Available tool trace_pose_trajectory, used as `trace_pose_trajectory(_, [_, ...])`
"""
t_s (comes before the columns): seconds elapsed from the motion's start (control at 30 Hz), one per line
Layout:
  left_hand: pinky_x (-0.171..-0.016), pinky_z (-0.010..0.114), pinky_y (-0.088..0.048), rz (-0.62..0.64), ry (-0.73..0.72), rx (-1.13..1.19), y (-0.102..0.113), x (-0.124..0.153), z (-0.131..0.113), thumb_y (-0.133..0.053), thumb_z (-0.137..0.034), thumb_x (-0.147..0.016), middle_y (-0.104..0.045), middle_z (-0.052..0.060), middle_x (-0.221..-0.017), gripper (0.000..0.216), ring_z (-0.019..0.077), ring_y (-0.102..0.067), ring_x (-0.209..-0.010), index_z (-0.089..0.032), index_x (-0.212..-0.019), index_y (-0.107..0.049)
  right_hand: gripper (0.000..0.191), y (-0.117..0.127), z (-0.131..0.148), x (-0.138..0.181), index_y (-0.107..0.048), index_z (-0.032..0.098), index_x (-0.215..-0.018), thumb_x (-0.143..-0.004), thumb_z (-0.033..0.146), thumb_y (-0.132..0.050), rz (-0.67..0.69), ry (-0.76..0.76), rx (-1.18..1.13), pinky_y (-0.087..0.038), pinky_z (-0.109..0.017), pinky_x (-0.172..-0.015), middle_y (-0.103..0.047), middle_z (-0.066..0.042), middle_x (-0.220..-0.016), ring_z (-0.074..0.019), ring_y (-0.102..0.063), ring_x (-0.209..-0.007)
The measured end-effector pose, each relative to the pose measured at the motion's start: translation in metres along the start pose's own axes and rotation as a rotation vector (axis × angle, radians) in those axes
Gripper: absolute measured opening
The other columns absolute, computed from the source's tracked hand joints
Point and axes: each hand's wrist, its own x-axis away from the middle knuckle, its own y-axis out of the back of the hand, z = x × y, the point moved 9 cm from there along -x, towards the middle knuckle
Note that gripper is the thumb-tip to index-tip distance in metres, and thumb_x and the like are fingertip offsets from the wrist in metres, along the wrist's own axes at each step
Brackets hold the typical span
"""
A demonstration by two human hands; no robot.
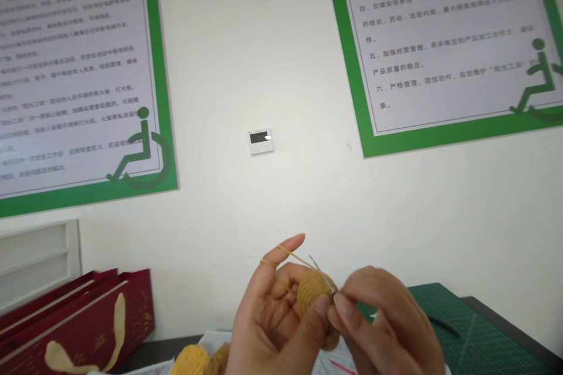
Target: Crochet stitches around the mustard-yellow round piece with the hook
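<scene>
Mustard-yellow, rounded yarn piece (309, 295) in left hand (270, 316), pinched by thumb; thin mustard strand (297, 257) round index finger. Right hand (385, 316) grips slim silver metal hook (322, 276) at piece. Ribbed body formed; taut strand suggests unfinished; remainder unclear.

- the left hand (271, 317) is being held upright, its index finger (294, 242) being stretched up and rightward
- its thumb (315, 312) is being pressed inward, the other fingers (294, 272) being curled
- the right hand (387, 317) is being held just beside it, its fingertips (345, 306) being pinched together
</scene>
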Motion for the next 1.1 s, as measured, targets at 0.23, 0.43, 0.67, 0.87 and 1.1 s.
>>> trace_pose_trajectory(0.23, [-0.064,0.024,-0.05,0.206,0.275,0.193,-0.01,0.002,0.02,-0.088,-0.014,-0.072,-0.068,0.003,-0.084,0.062,0.013,-0.063,-0.069,-0.024,-0.131,-0.07,0.015,-0.01,-0.028,0.009,-0.074,0.036,-0.106,-0.096,0.029,-0.066,-0.168,-0.396,-0.533,-0.044,-0.032,-0.051,-0.064,-0.001,-0.072,-0.0173,-0.055,-0.06])
trace_pose_trajectory(0.43, [-0.066,0.026,-0.049,0.296,0.261,0.217,-0.014,0.002,0.012,-0.084,-0.013,-0.075,-0.067,0.004,-0.084,0.059,0.016,-0.065,-0.073,-0.023,-0.131,-0.071,0.014,-0.021,-0.048,0.017,-0.066,0.03,-0.096,-0.1,0.041,-0.058,-0.286,-0.745,-0.879,-0.04,-0.027,-0.054,-0.058,0.001,-0.067,-0.0142,-0.052,-0.06])
trace_pose_trajectory(0.67, [-0.07,0.029,-0.047,0.282,0.158,0.114,-0.01,-0.002,0.01,-0.087,-0.02,-0.074,-0.069,0.005,-0.084,0.053,0.016,-0.063,-0.075,-0.026,-0.125,-0.075,0.031,-0.047,-0.053,0.027,-0.056,0.022,-0.079,-0.099,0.046,-0.06,-0.155,-1.118,-1.078,-0.029,-0.023,-0.05,-0.052,0.004,-0.064,-0.0086,-0.039,-0.051])
trace_pose_trajectory(0.87, [-0.062,0.026,-0.046,0.168,0.006,0.018,-0.006,-0.002,-0.001,-0.085,-0.017,-0.078,-0.07,0.003,-0.08,0.046,0.0127,-0.06,-0.067,-0.03,-0.122,-0.077,0.013,-0.013,-0.037,-0.002,-0.071,0.031,-0.099,-0.092,0.02,-0.069,-0.069,-0.503,-0.562,-0.047,-0.029,-0.058,-0.064,0.0,-0.073,-0.0164,-0.058,-0.066])
trace_pose_trajectory(1.1, [-0.072,0.029,-0.051,0.184,0.276,0.191,-0.011,0.003,0.024,-0.087,-0.017,-0.072,-0.068,0.004,-0.084,0.056,0.0153,-0.063,-0.073,-0.022,-0.127,-0.074,0.04,0.009,-0.016,0.01,-0.075,0.037,-0.115,-0.088,0.008,-0.069,-0.213,-0.245,-0.247,-0.046,-0.034,-0.051,-0.071,-0.004,-0.079,-0.0197,-0.06,-0.062])
